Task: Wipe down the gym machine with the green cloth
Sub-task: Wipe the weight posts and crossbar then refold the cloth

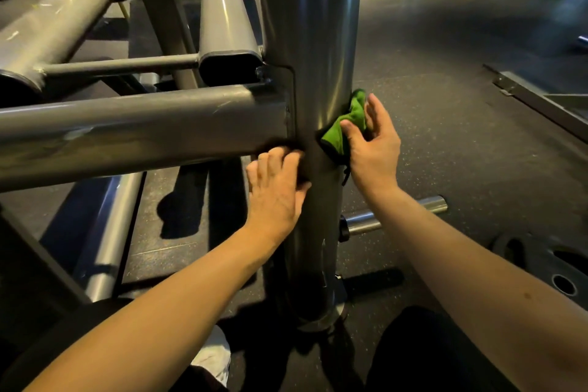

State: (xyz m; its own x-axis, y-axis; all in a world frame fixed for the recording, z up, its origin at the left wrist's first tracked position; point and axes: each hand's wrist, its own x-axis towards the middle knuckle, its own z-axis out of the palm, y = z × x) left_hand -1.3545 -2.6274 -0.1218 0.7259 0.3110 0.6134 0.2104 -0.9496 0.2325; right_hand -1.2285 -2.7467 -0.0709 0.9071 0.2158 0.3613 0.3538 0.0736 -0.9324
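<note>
At machine post (311,25) edge | right hand (375,149) pinching green cloth (337,134) | left hand (275,191) curled on post | floor (461,137) open rightward

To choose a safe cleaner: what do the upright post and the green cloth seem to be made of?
Upright post: likely steel with glossy grey paint; long light reflections run down it. Green cloth: soft fabric, perhaps microfibre; it bunches in folds.

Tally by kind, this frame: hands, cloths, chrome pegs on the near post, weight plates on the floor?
hands: 2 (left hand, right hand)
green cloth: 1
chrome peg: 1
weight plate: 1
Total: 5
</note>
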